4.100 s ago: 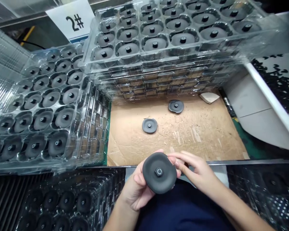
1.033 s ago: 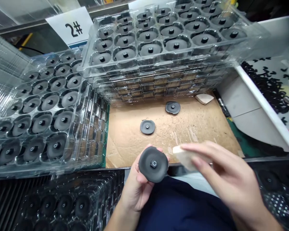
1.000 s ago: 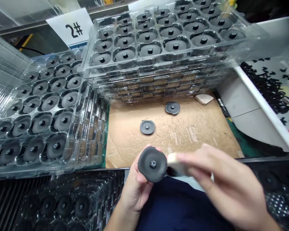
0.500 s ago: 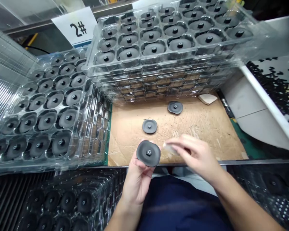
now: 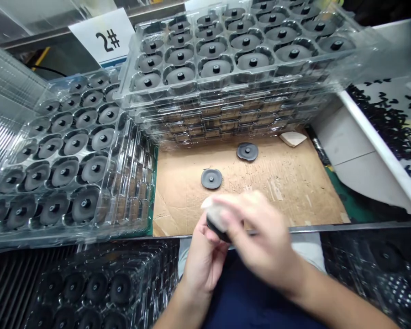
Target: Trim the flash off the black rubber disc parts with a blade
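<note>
My left hand (image 5: 203, 260) curls round a dark grey rubber disc (image 5: 217, 231) near me, while my right hand (image 5: 260, 233), blurred, pinches a pale cream pad (image 5: 215, 212) over its face. A steady cradle underneath keeps the disc from slipping.

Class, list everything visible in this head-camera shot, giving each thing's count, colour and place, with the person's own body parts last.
Sign: one, white with black "2#", far back.
Tray stacks: four, clear plastic, holding dark discs, around the cardboard.
Cardboard sheet: one, brown, centre.
Loose discs: two, dark grey, on the cardboard.
Pale pad: one, cream, cardboard's back right.
Small pieces: many, black, in a white bin, right.
Held disc: one, dark, partly hidden, in the left hand.
Left hand: one, under the held disc.
Right hand: one, blurred, over the held disc, with a pale piece.
</note>
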Motion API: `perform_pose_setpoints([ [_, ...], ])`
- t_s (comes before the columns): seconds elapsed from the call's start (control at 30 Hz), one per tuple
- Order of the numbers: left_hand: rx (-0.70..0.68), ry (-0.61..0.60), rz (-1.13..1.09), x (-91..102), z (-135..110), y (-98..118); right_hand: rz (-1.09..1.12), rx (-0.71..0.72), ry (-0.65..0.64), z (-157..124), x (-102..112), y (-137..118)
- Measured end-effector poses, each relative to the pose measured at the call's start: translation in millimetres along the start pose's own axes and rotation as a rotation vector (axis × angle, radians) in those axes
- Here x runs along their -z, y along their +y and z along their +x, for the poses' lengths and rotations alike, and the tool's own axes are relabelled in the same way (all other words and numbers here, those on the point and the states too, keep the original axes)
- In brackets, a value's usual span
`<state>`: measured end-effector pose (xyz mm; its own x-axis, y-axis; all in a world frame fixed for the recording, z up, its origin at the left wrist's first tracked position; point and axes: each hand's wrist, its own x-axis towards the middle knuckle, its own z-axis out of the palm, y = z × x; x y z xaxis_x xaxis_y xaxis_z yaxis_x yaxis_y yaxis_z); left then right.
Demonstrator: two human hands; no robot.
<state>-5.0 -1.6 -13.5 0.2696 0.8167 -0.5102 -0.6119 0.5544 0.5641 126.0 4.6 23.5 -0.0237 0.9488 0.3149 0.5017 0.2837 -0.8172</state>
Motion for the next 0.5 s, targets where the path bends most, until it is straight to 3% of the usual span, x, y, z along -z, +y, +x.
perform_pose_setpoints([
  [0.07, 0.008, 0.019, 0.043, 2.6, 0.1, 1.0, 0.045, 0.071, -0.170, 4.4, 2.2, -13.2],
  [0.13, 0.000, 0.052, 0.071, 3.9, 0.8, 1.4, 0.056, 0.032, -0.367, 7.5, 3.3, -15.2],
  [0.17, -0.003, 0.055, 0.073, 3.2, 1.2, 1.1, 0.045, 0.009, -0.400, 9.1, 2.8, -13.8],
  [0.3, 0.030, -0.002, 0.037, -4.5, -0.2, 2.8, -0.009, 0.114, -0.133, 11.1, -0.6, -9.8],
  [0.33, 0.036, -0.022, 0.026, -5.3, -1.4, 4.7, 0.027, 0.153, -0.139, 9.0, 1.3, -10.3],
  [0.4, 0.048, -0.074, -0.005, -3.9, -3.8, 9.2, 0.106, 0.168, -0.273, 2.2, 10.3, -11.9],
  [0.47, 0.065, -0.127, -0.038, -0.6, -5.1, 12.3, 0.078, 0.086, -0.354, -4.9, 22.1, -12.9],
  [0.5, 0.071, -0.141, -0.048, 0.8, -5.0, 12.6, 0.004, 0.047, -0.331, -7.1, 27.1, -13.2],
])
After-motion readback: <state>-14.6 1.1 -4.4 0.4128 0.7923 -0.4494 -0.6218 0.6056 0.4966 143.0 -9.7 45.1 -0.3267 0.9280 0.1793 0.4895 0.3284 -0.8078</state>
